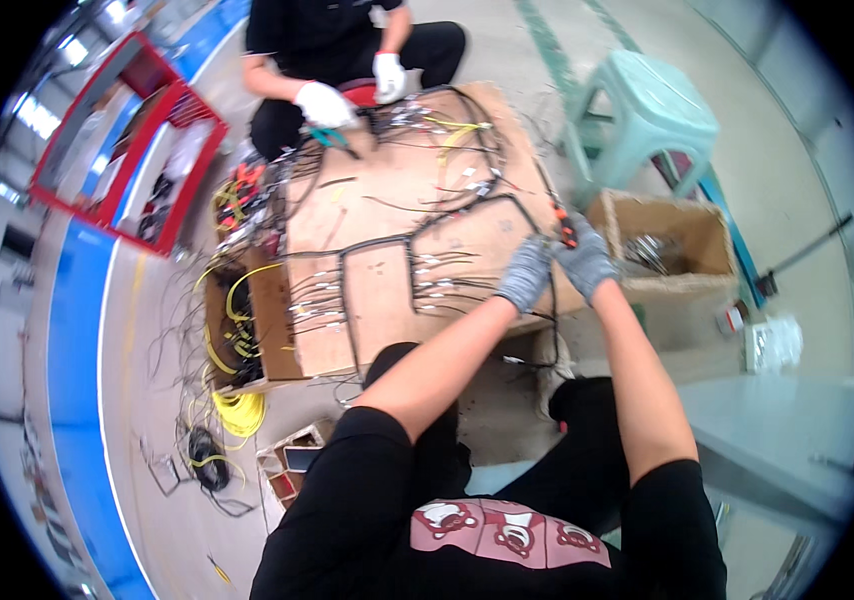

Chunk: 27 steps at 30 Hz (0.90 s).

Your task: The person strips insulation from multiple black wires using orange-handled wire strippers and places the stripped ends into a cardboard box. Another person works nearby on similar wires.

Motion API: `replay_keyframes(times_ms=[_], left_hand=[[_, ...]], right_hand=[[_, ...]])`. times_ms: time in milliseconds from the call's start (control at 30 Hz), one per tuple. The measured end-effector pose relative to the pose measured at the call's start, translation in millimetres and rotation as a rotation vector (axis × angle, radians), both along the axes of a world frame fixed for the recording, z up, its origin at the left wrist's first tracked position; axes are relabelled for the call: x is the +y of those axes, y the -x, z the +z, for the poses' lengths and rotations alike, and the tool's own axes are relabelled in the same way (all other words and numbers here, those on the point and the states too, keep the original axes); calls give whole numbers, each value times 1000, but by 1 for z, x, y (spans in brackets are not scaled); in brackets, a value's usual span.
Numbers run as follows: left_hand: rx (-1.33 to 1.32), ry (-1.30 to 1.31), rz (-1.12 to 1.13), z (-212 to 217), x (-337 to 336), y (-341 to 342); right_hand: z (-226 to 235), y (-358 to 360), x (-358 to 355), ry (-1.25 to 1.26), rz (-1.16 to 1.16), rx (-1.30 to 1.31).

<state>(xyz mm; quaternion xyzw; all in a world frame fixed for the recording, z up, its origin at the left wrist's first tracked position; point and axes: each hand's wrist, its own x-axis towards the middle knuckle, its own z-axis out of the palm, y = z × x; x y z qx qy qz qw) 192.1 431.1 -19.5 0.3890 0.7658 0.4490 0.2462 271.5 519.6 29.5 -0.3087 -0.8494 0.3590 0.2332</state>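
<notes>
Both my hands wear grey knitted gloves and meet at the right edge of a wooden board (379,290). My right hand (590,258) is closed around a small hand tool with orange-and-black handles (567,230); its jaws are too blurred to make out. Beside it, my left hand (527,274) is closed, fingertips close to the tool; what they pinch is hidden. A black wire harness (377,243) runs across the board in angled branches. Several thin wire ends with white tags (437,283) fan out from it.
Opposite sits a person in white gloves (325,104), near teal-handled pliers (327,138). A wooden box of metal parts (662,282) and a pale green stool (647,100) stand right. Left are a box of cables (277,325), a yellow coil (240,412) and a red rack (112,215).
</notes>
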Motion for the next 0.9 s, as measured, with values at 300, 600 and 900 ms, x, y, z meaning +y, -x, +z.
replay_keyframes(times_ms=[300,600,900], left_hand=[[311,-10,59,18,1,-5],[177,-116,266,16,-11,-4],[14,-164,365,15,-12,1]], right_hand=[[8,-1,-5,-103,86,-66],[-21,-2,14,70,14,-62],[-79,-27,20,642,-123,-287]])
